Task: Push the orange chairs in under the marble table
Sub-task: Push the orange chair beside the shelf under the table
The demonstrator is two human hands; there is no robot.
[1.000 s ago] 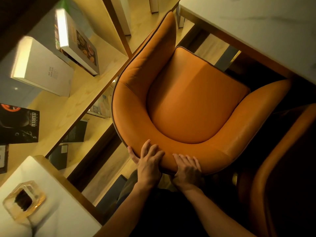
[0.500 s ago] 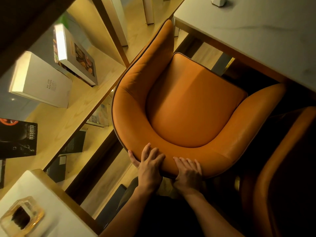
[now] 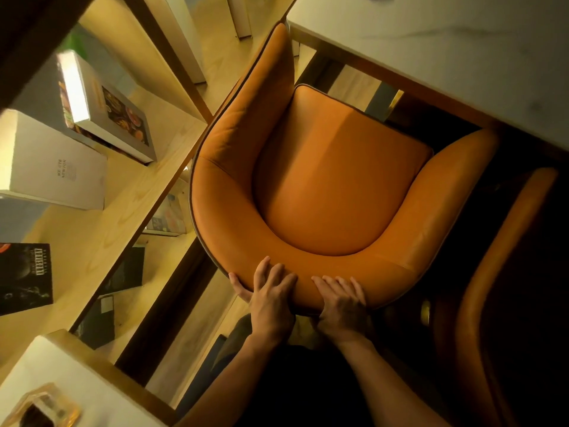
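the marble table [image 3: 446,50] fills the top right corner, its near edge running above the front of the orange chair [image 3: 332,186]; the chair's right arm tip reaches under that edge, while the seat is still mostly out in the open. a second orange chair [image 3: 480,303] stands just beside it on the right, largely in shadow. a wooden bookshelf [image 3: 101,241] with books runs along the left. the left hand [image 3: 271,300] and right hand [image 3: 341,303] both press the top of the chair's backrest, fingers spread fairly straight over it, left thumb hooked around the outer rim.
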